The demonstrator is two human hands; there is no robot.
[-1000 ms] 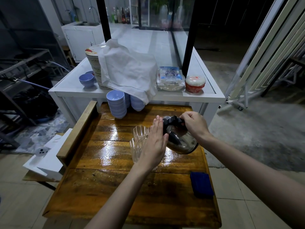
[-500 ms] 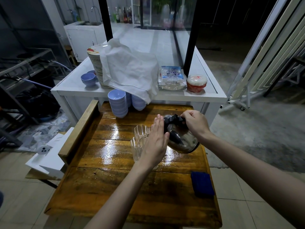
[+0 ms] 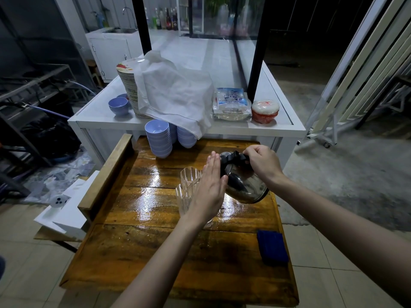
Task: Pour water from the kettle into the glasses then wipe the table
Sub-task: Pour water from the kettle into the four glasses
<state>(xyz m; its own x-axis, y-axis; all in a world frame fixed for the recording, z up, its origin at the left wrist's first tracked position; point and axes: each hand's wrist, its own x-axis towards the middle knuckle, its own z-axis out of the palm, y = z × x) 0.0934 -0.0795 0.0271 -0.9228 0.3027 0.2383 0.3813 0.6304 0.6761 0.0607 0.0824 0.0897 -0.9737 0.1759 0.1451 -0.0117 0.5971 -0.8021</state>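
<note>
1. One kettle is held tilted above the middle of the wet wooden table, its black handle gripped by the right hand.
2. The left hand is held flat and open, fingers straight, against the kettle's side; nothing is gripped.
3. Two ribbed glasses are seen upright at the table's middle, just left of the kettle.
4. One blue cloth is laid near the right edge.
5. Two stacks of bowls are seen at the far edge.
</note>
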